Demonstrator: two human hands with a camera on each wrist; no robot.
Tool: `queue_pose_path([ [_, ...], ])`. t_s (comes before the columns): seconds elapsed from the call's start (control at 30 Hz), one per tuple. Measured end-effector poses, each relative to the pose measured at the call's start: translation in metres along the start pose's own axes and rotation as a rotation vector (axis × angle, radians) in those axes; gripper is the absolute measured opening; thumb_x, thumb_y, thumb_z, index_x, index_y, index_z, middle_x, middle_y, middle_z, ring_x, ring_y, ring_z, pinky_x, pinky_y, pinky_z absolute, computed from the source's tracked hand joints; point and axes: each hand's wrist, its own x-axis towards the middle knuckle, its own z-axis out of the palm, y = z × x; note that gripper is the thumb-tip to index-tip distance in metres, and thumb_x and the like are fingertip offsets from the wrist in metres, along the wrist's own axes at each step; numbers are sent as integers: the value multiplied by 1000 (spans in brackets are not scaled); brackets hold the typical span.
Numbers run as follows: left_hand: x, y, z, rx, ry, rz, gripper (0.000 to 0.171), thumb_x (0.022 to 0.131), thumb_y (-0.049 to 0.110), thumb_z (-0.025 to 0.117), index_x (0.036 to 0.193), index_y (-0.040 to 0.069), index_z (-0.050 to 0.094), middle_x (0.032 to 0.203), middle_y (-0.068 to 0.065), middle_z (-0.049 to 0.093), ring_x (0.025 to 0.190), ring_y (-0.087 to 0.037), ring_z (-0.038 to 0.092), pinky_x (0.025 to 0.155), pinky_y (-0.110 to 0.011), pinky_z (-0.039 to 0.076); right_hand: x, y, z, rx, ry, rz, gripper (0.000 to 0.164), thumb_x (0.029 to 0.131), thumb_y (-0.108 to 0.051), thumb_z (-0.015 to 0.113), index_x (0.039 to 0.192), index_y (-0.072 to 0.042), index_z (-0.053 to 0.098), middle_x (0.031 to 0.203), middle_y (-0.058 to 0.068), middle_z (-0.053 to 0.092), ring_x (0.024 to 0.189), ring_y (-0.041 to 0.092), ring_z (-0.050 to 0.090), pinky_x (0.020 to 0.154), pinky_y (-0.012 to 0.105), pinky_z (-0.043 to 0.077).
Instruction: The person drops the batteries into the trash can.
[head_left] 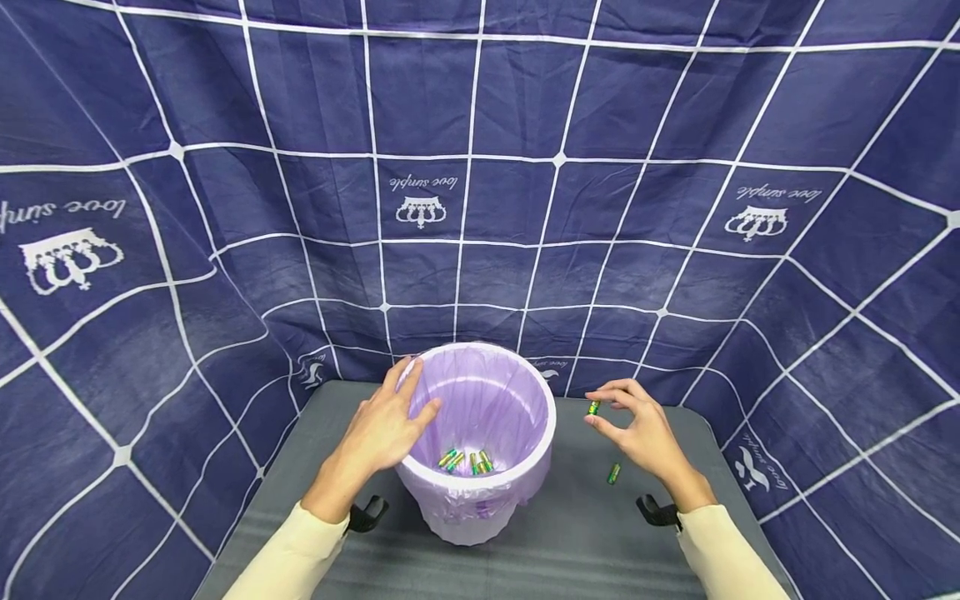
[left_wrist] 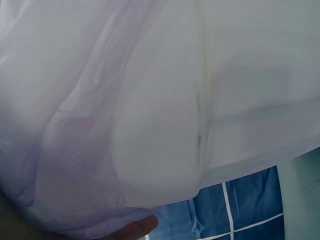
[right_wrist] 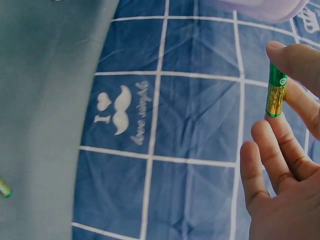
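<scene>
A white trash can [head_left: 476,523] lined with a thin purple bag [head_left: 480,392] stands on the grey surface. My left hand [head_left: 384,427] holds its left rim, thumb on the inner side and fingers over the outside; one fingertip [left_wrist: 145,226] shows beside the can wall in the left wrist view. Several green and gold batteries [head_left: 481,463] lie at the bottom of the can. To the right of the can, my right hand [head_left: 639,423] pinches one battery [right_wrist: 276,95] between thumb and fingertips, above the surface. Below that hand lies another battery [head_left: 614,473].
The grey padded surface [head_left: 570,542] runs under the can and both hands. A blue cloth with white grid lines [head_left: 510,200] hangs behind and along both sides. Black straps [head_left: 658,510] sit at both wrists.
</scene>
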Motion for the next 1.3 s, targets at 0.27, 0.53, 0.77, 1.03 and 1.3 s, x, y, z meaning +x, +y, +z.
queue_pose_path([
  [0.27, -3, 0, -1, 4, -6, -6, 79, 120, 51, 58, 185, 12, 34, 192, -18, 29, 159, -53, 59, 118, -87, 47, 17, -22, -2, 72, 11, -67, 42, 88, -5, 103, 126, -17, 90, 127, 3, 76, 102, 25, 84, 102, 8, 58],
  [0.53, -4, 0, 0, 3, -6, -5, 79, 120, 51, 58, 185, 12, 34, 192, -18, 29, 157, -53, 61, 118, -87, 47, 35, -49, -8, 135, 2, -119, 43, 88, -1, 101, 128, -14, 89, 130, 6, 74, 102, 28, 86, 99, 12, 63],
  [0.77, -3, 0, 0, 12, 0, 2, 79, 120, 50, 58, 185, 11, 34, 192, -18, 30, 156, -53, 62, 117, -87, 48, 53, -73, -9, 177, -25, -156, 43, 89, 0, 100, 129, -14, 89, 131, 6, 73, 99, 25, 86, 95, 16, 65],
  [1.03, -1, 0, 0, 9, -4, 3, 80, 120, 53, 57, 185, 12, 33, 192, -18, 29, 157, -53, 61, 118, -86, 48, 74, -101, -12, 144, -54, -227, 40, 92, -8, 100, 129, -16, 90, 132, 3, 73, 101, 20, 85, 93, 12, 62],
  [1.3, 1, 2, 0, 4, -2, 7, 80, 120, 52, 57, 185, 11, 34, 192, -18, 29, 156, -54, 62, 119, -86, 48, 100, -124, -12, 139, -89, -307, 40, 92, -10, 100, 130, -15, 89, 132, 5, 74, 101, 20, 85, 91, 26, 68],
])
